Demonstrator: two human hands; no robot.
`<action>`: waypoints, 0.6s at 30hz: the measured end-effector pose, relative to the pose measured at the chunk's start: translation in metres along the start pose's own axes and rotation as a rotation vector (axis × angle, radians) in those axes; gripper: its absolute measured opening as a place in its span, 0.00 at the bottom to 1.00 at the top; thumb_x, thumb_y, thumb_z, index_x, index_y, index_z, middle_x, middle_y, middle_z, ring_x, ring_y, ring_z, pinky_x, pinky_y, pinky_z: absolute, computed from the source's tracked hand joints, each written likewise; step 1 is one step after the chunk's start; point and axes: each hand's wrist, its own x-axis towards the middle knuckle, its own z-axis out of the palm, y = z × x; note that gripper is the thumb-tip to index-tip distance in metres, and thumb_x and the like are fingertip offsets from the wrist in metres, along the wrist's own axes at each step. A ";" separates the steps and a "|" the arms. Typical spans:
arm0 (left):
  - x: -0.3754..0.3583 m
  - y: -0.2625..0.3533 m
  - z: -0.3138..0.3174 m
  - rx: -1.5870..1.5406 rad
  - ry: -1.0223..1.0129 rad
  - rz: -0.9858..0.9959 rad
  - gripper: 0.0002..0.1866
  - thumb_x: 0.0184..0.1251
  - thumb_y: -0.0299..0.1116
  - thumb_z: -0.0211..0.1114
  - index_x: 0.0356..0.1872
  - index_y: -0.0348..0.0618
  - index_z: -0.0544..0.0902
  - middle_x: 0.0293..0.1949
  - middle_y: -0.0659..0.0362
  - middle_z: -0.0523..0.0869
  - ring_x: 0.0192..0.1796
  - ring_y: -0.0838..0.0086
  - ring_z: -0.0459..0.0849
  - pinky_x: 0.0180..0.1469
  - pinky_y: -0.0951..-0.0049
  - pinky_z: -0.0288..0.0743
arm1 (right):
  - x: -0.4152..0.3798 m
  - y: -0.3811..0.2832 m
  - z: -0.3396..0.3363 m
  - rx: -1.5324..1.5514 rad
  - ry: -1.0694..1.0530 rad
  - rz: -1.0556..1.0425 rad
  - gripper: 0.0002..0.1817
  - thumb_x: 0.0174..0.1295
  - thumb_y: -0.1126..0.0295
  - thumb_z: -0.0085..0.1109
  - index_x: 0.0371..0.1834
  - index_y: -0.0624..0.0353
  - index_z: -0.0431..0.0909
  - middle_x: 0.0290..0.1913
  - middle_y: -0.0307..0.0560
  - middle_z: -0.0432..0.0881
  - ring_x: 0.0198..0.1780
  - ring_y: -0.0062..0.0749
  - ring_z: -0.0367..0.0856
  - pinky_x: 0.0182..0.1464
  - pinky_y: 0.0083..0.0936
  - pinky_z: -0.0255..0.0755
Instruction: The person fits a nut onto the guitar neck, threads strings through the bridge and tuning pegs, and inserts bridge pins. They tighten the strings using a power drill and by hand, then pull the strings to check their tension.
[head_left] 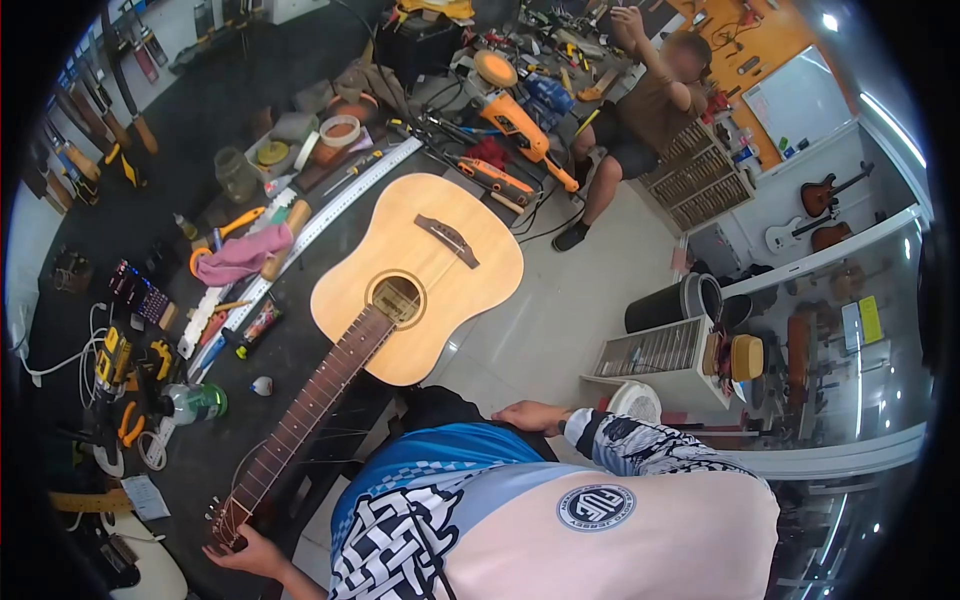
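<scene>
At near left, the left hand [250, 556] clasps the headstock [230, 518] of the acoustic guitar [470, 300], apparently steadying it. The right hand [532, 416] lies near the dark shorts [445, 408], its grip unclear.

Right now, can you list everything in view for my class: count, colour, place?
Acoustic guitar: one, pale-topped, over bench edge
Bench: one, dark, left
Straightedge: one, silvery-white, beside guitar
Cloth: one, pink, bench
Power tool: one, orange, beyond guitar body
Hung guitars: at least three, white and brown, far wall
Bucket: one, white, right
Smaller tools: too many to count, mixed, bench and walls
Other person: one, brown top, upper right
Left hand: one, bare, at headstock
Right hand: one, bare, near lap
</scene>
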 end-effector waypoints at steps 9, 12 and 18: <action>0.000 -0.007 0.003 0.065 0.031 0.062 0.48 0.63 0.34 0.77 0.79 0.36 0.58 0.74 0.41 0.66 0.70 0.46 0.77 0.70 0.52 0.76 | 0.030 -0.003 -0.006 -0.207 -0.004 -0.080 0.29 0.77 0.47 0.55 0.66 0.60 0.83 0.64 0.52 0.85 0.63 0.36 0.83 0.66 0.31 0.75; -0.001 0.010 -0.002 0.027 0.008 -0.040 0.47 0.63 0.34 0.77 0.79 0.37 0.59 0.75 0.42 0.66 0.70 0.46 0.77 0.71 0.52 0.76 | 0.034 -0.023 -0.013 -0.590 0.112 -0.280 0.25 0.74 0.47 0.57 0.57 0.56 0.88 0.55 0.55 0.89 0.55 0.46 0.88 0.60 0.37 0.79; -0.001 0.000 0.000 0.009 0.036 0.069 0.47 0.60 0.32 0.76 0.79 0.35 0.59 0.74 0.42 0.67 0.71 0.50 0.75 0.73 0.55 0.73 | -0.044 -0.145 0.009 -0.684 0.214 -0.758 0.17 0.72 0.59 0.65 0.55 0.57 0.87 0.48 0.52 0.91 0.50 0.42 0.89 0.53 0.36 0.81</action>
